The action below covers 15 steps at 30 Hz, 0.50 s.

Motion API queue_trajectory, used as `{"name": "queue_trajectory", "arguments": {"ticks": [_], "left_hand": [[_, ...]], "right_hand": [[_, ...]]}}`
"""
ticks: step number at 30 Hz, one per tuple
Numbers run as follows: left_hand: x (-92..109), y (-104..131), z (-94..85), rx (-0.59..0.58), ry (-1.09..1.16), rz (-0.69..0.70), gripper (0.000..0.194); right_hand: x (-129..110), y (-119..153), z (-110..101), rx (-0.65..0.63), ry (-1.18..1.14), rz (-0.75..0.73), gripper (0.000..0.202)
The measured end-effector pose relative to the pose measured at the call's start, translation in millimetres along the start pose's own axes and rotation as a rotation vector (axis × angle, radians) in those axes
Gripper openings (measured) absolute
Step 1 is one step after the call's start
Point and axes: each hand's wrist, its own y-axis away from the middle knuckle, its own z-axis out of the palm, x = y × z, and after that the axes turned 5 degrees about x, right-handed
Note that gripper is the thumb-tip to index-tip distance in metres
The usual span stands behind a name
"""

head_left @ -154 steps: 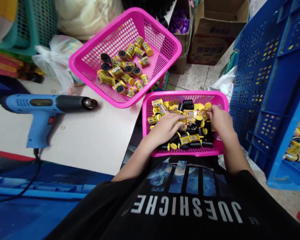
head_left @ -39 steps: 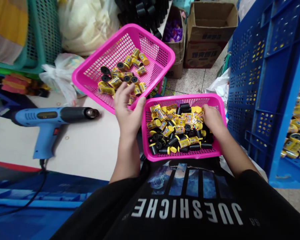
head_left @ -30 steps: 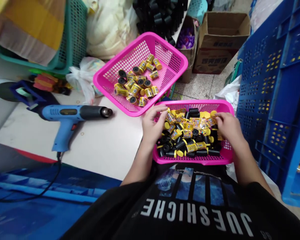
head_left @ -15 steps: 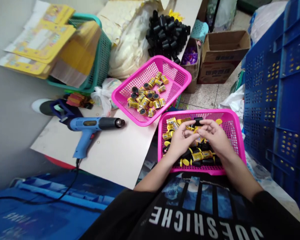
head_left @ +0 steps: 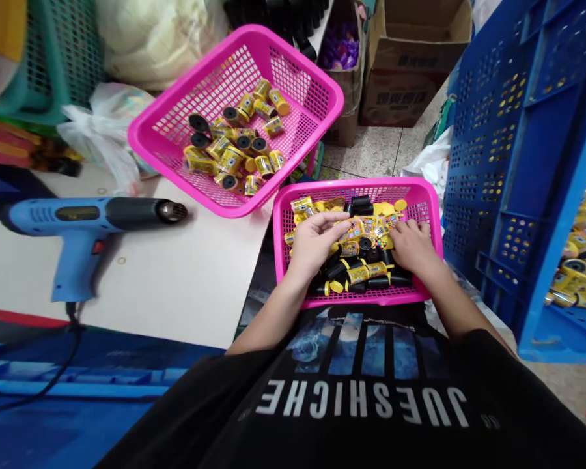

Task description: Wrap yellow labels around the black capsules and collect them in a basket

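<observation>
Smooth plastic canisters [head_left: 362, 209] (apparently glossy)

Black tubes [head_left: 364, 209], several on their sides, lie jumbled with yellow caps [head_left: 400, 205] and printed wrappers [head_left: 368, 225] inside the nearer basket [head_left: 356, 301].

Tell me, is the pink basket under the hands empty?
Not empty: many yellow and black tubes lie inside this pink basket.

The single view looks from the height of a worn head camera, and it faces forward and steeply down. The left hand [head_left: 315, 244] and the right hand [head_left: 413, 247] are seen from above, quite near, a little right of its middle. On the near side of the hands, the black shirt [head_left: 351, 433] takes much of the bottom; beyond them, a cardboard box [head_left: 395, 91] is cut by the top edge
</observation>
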Motion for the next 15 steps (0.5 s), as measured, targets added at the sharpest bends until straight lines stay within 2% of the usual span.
{"name": "queue_trajectory", "arguments": {"ticks": [2,4,8,10,12,15], "left_hand": [[3,1,-2.5,0.038,-0.025,0.002,0.03],[4,2,-6.6,0.07,-0.032,-0.002,0.03],[1,0,-12.9,0.001,0.013,0.003,0.031],[-1,-1,-12.5,-0.051,0.001,-0.003,0.033],[-1,-1,-10.4,-0.061,-0.027,-0.012,0.03],[0,-1,-8.8,-0.012,-0.087,0.008,0.026]], "right_hand": [[0,-3,5,0.029,-0.046,0.004,0.027],[5,-4,1,0.089,-0.215,0.021,0.026],[9,-1,-21,0.279,-0.783,0.103,0.031],[4,1,-30,0.295,-1.033,0.106,0.033],[-3,0,-34,0.269,-1.121,0.088,0.034],[-7,-3,-31,0.263,-1.05,0.096,0.033]]}}
